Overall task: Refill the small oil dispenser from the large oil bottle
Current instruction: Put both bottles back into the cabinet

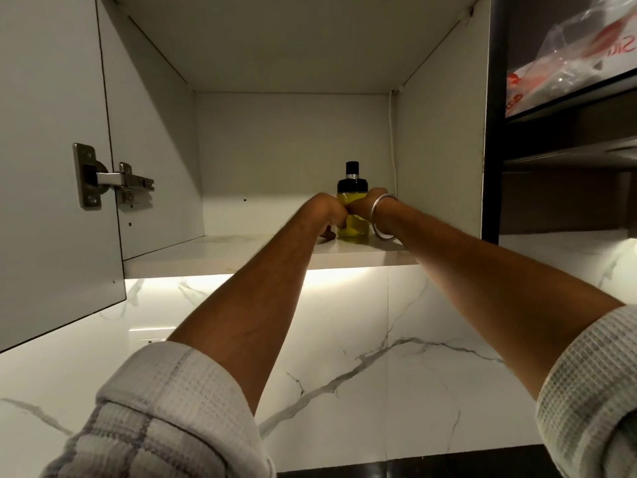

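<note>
Up in the open cabinet (296, 46), our left hand (325, 215) and right hand (362, 208) both reach to the small oil dispenser (352, 201), which stands upright on the shelf (224, 250) near the right wall. Each grip looks curled against the yellow-filled glass body, left and right sides. A metal bangle (382, 219) circles our right wrist. The door hinge (110, 179) shows at left.
</note>
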Tool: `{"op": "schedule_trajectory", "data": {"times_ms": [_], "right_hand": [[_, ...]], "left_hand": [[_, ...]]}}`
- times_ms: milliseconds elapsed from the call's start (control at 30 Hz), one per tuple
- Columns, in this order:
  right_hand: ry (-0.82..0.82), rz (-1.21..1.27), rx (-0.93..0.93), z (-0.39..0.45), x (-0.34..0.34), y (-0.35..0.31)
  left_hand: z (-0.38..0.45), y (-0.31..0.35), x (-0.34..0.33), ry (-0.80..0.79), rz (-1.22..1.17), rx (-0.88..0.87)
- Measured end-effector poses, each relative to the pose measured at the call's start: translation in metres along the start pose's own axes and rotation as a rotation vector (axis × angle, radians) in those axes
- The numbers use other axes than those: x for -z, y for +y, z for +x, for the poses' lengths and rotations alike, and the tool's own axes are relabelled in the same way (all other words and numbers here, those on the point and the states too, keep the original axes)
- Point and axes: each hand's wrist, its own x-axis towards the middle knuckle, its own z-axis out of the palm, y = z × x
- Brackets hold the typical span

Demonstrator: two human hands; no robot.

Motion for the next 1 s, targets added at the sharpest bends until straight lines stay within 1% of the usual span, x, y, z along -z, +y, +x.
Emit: {"op": "schedule_trajectory", "data": {"times_ms": [33, 100, 167, 300, 367, 500, 633, 700, 867, 1000], "right_hand": [[-0.008, 0.034, 0.006, -0.004, 0.002, 0.001], [0.032, 0.116, 0.022, -0.009, 0.005, 0.003], [0.048, 0.139, 0.059, -0.018, 0.008, 0.005], [0.063, 0.102, 0.138, -0.043, 0.015, 0.003], [0.087, 0.035, 0.183, -0.06, 0.019, 0.001], [0.146, -0.096, 0.332, -0.094, 0.027, 0.001], [0.13, -0.085, 0.46, -0.135, 0.027, 0.007], [0.117, -0.051, 0.505, -0.156, 0.024, 0.013], [0.072, 0.06, 0.613, -0.196, 0.009, 0.029], [0.041, 0.141, 0.677, -0.222, -0.008, 0.046]], "left_hand": [[-0.002, -0.002, 0.002, 0.002, -0.004, -0.011], [-0.012, -0.006, 0.003, 0.05, -0.014, -0.021], [-0.02, -0.009, 0.002, 0.103, -0.041, -0.029], [-0.052, -0.007, 0.004, 0.184, -0.055, -0.063], [-0.071, -0.008, 0.003, 0.232, -0.061, -0.083], [-0.104, -0.014, 0.004, 0.393, -0.021, -0.169], [-0.145, -0.03, -0.004, 0.518, -0.056, -0.295], [-0.162, -0.041, -0.012, 0.543, -0.093, -0.321], [-0.2, -0.073, -0.026, 0.656, -0.191, -0.346], [-0.222, -0.111, -0.04, 0.692, -0.222, -0.269]]}}
